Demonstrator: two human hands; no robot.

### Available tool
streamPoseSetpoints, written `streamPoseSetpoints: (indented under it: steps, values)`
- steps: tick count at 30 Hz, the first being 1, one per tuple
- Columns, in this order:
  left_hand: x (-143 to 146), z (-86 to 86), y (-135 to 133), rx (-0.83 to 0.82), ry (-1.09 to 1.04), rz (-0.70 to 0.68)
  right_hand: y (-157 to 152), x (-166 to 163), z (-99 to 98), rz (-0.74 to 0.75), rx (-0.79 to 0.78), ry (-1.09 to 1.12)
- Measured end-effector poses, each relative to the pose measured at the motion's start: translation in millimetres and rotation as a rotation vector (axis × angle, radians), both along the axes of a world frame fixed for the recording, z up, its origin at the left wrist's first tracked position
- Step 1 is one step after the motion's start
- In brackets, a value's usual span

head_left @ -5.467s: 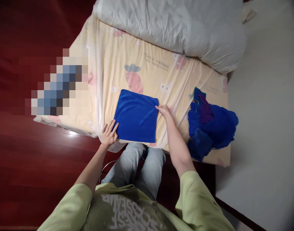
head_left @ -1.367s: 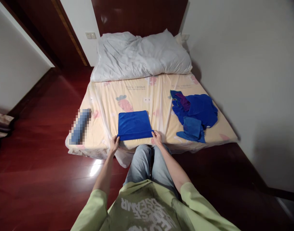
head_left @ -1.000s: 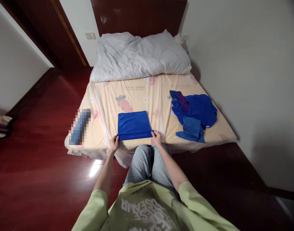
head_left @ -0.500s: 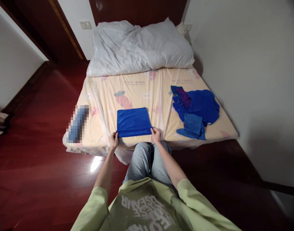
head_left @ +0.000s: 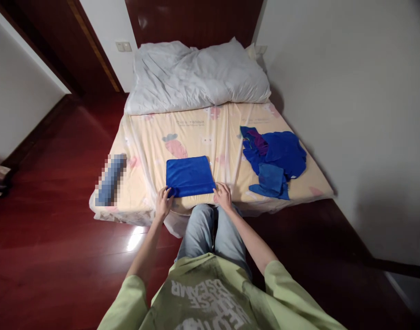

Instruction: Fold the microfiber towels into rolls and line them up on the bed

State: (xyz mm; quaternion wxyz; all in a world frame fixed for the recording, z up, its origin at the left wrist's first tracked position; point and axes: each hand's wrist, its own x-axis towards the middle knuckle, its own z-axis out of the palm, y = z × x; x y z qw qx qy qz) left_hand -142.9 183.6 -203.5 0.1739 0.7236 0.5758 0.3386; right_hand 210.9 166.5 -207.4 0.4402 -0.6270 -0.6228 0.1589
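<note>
A folded blue cloth [head_left: 190,176] lies flat near the front edge of the yellow cartoon-print bed sheet [head_left: 217,133]. My left hand [head_left: 163,203] rests at the cloth's near left corner, with its fingers stretched out and the tips touching the fabric. At the near right corner lies my right hand [head_left: 223,195], fingers flat against the cloth's edge. Neither hand holds anything.
A heap of unfolded blue cloths [head_left: 274,158] with a purple piece lies on the bed's right side. A white duvet [head_left: 196,75] covers the head end. A blurred object [head_left: 109,179] sits at the bed's left edge. The wall runs along the right and red wood floor lies on the left.
Half a second ago both hands pinched the cloth's near corners and held the edge lifted. Now the cloth lies flat and the fingers have let go and spread.
</note>
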Motion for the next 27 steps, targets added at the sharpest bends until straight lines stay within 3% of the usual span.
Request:
streamPoseSetpoints:
  steps: [3, 6, 11, 18, 23, 27]
  values:
    - [7, 0.5, -1, -0.016, 0.123, -0.200, -6, -8, 10.0, 0.266, -0.026, -0.206]
    - [13, -6.1, 3, -0.041, 0.216, -0.231, 1, -20, 7.0, 0.388, -0.099, -0.348]
    - [12, -16.5, 12, -0.063, 0.287, -0.193, 18, -30, -8.9, 0.299, -0.192, -0.433]
    - [-2, -14.1, 14, -0.067, 0.364, -0.267, 21, -16, -14.6, 0.261, -0.190, -0.381]
    - [-19, -16.1, -19, -0.046, 0.367, -0.329, -13, -5, -17.0, 0.314, -0.146, -0.362]
    - [-26, -19.3, -44, -0.091, 0.324, -0.298, -37, -1, -20.9, 0.316, -0.148, -0.326]
